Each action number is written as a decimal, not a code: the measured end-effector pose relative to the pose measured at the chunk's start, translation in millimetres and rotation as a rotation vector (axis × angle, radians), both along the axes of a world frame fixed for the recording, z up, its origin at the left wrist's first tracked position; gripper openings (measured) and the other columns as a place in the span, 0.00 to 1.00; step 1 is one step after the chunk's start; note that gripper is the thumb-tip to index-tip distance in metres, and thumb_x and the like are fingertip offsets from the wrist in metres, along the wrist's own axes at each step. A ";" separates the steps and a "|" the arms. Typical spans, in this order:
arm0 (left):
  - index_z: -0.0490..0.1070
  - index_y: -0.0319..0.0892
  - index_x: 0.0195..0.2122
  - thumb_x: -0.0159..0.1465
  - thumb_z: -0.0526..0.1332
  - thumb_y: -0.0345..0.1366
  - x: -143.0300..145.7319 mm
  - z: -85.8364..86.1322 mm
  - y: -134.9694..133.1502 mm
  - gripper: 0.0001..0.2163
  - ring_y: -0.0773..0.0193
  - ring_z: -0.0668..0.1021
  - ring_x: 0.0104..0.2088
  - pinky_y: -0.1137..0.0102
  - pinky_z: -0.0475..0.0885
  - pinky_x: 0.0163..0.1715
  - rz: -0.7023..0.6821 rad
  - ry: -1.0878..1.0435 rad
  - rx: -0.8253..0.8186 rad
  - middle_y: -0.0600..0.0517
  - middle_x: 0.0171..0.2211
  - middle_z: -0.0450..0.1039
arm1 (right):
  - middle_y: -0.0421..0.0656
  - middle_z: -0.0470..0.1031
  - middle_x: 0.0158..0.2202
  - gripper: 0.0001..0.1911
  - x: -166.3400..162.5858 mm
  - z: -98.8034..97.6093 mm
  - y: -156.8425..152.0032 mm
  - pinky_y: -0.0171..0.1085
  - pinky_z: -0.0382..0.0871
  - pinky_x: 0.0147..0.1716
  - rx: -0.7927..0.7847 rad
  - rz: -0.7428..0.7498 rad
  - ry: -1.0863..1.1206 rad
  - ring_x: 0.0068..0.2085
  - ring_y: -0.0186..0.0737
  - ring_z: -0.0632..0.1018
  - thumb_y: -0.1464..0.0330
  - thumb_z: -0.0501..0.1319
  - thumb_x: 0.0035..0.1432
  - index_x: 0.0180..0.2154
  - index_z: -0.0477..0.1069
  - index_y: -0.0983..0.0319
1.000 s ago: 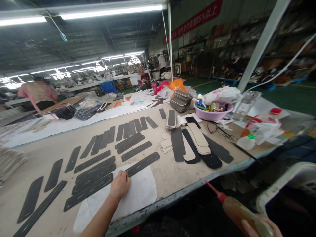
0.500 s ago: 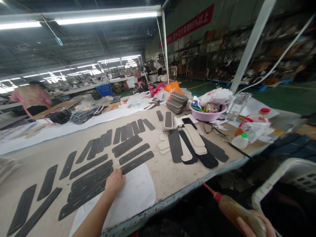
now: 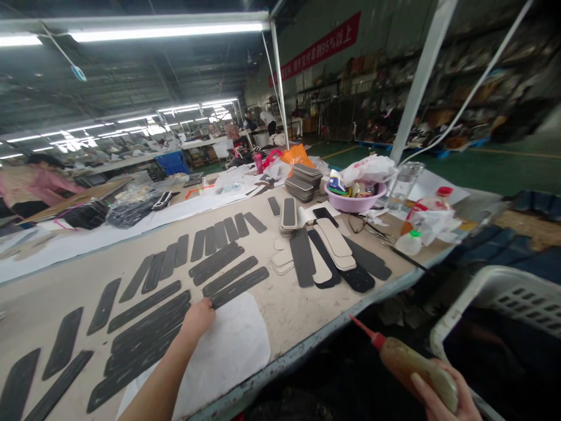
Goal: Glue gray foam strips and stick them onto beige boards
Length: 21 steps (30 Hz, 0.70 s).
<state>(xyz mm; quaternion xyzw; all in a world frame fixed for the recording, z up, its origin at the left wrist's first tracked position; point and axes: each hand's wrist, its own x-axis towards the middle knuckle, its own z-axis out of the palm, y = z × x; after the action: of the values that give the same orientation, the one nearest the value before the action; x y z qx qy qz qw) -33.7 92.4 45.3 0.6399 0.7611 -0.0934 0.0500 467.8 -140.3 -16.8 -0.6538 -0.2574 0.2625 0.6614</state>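
My left hand (image 3: 198,320) is closed at the near end of a dark grey strip (image 3: 240,286) with rounded ends, pinching it between the fingertips. That strip lies partly over a white sheet (image 3: 234,339) at the table's front edge. My right hand (image 3: 447,389) is wrapped round a yellowish squeeze bottle (image 3: 409,362) with a red pointed nozzle (image 3: 366,330), held in front of the table edge and tilted up to the left. Beside the left hand lies a group of overlapping dark strips (image 3: 144,339), some shiny on top. More dark strips (image 3: 219,237) lie in rows farther back.
Beige and black rounded pieces (image 3: 335,242) lie stacked to the right. Behind them stand a purple basin (image 3: 355,202) and stacked pieces (image 3: 302,182). A small green-capped bottle (image 3: 408,242) is near the right edge. A white plastic chair (image 3: 460,310) stands at right.
The view has swung slightly right, so the table appears farther left. The strip at my left hand has shifted a little away from its neighbour. The bottle stays in my right hand.
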 end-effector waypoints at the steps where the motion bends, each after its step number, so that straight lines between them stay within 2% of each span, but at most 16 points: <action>1: 0.68 0.37 0.41 0.59 0.50 0.27 -3.1 2.9 0.6 0.12 0.55 0.79 0.39 0.68 0.69 0.38 0.010 -0.002 -0.009 0.43 0.35 0.77 | 0.41 0.71 0.36 0.30 0.0 0.2 0.1 0.35 0.70 0.30 -0.011 0.005 0.005 0.33 0.41 0.72 0.58 0.73 0.38 0.42 0.67 0.61; 5: 0.68 0.37 0.43 0.61 0.53 0.33 -6.9 18.7 -6.5 0.11 0.55 0.79 0.37 0.68 0.68 0.36 0.009 0.016 0.008 0.44 0.33 0.77 | 0.41 0.70 0.37 0.30 0.1 -0.1 1.8 0.35 0.69 0.31 -0.012 0.002 0.026 0.34 0.41 0.71 0.58 0.72 0.38 0.43 0.67 0.60; 8: 0.71 0.41 0.37 0.65 0.50 0.40 17.4 29.3 -15.0 0.12 0.55 0.78 0.33 0.67 0.67 0.32 -0.033 0.002 0.207 0.46 0.31 0.76 | 0.40 0.70 0.38 0.29 -0.4 -0.6 3.3 0.33 0.68 0.32 0.018 -0.010 0.071 0.35 0.40 0.71 0.59 0.72 0.38 0.43 0.67 0.59; 11: 0.72 0.41 0.33 0.64 0.52 0.41 75.1 28.6 -14.9 0.12 0.59 0.77 0.33 0.70 0.68 0.34 -0.172 -0.223 0.399 0.49 0.31 0.76 | 0.40 0.69 0.38 0.29 -0.5 -1.1 4.5 0.32 0.68 0.32 0.041 -0.012 0.127 0.35 0.39 0.70 0.60 0.72 0.38 0.43 0.66 0.59; 13: 0.73 0.41 0.33 0.62 0.55 0.40 125.7 21.2 -8.7 0.10 0.63 0.77 0.33 0.71 0.69 0.37 -0.313 -0.425 0.389 0.50 0.32 0.76 | 0.40 0.69 0.38 0.29 -0.2 -1.2 4.8 0.33 0.68 0.32 0.048 -0.009 0.148 0.35 0.39 0.70 0.60 0.72 0.39 0.43 0.66 0.59; 15: 0.73 0.40 0.35 0.62 0.56 0.39 176.8 11.8 0.4 0.10 0.66 0.76 0.31 0.72 0.69 0.37 -0.422 -0.534 0.339 0.49 0.33 0.75 | 0.40 0.69 0.38 0.29 0.3 -0.9 4.4 0.34 0.69 0.32 0.051 -0.004 0.148 0.35 0.40 0.70 0.60 0.72 0.39 0.43 0.66 0.59; 18: 0.72 0.38 0.41 0.61 0.57 0.41 239.8 0.7 14.1 0.13 0.63 0.76 0.36 0.70 0.69 0.41 -0.487 -0.461 0.237 0.46 0.39 0.73 | 0.41 0.69 0.38 0.29 0.7 1.4 2.7 0.35 0.69 0.32 0.039 0.002 0.110 0.34 0.41 0.71 0.59 0.72 0.39 0.43 0.66 0.59; 21: 0.72 0.35 0.40 0.58 0.59 0.43 276.4 -5.8 24.8 0.16 0.55 0.75 0.43 0.66 0.69 0.44 -0.491 -0.341 0.162 0.41 0.41 0.71 | 0.41 0.70 0.37 0.29 0.2 5.3 1.3 0.36 0.69 0.32 0.022 0.002 0.072 0.35 0.42 0.71 0.58 0.72 0.39 0.42 0.67 0.60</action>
<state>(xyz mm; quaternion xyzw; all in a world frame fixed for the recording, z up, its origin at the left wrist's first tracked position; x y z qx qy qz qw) 242.7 117.3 39.5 0.8131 0.5692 0.0668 0.1018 468.0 -139.0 -11.4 -0.6363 -0.2371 0.2836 0.6771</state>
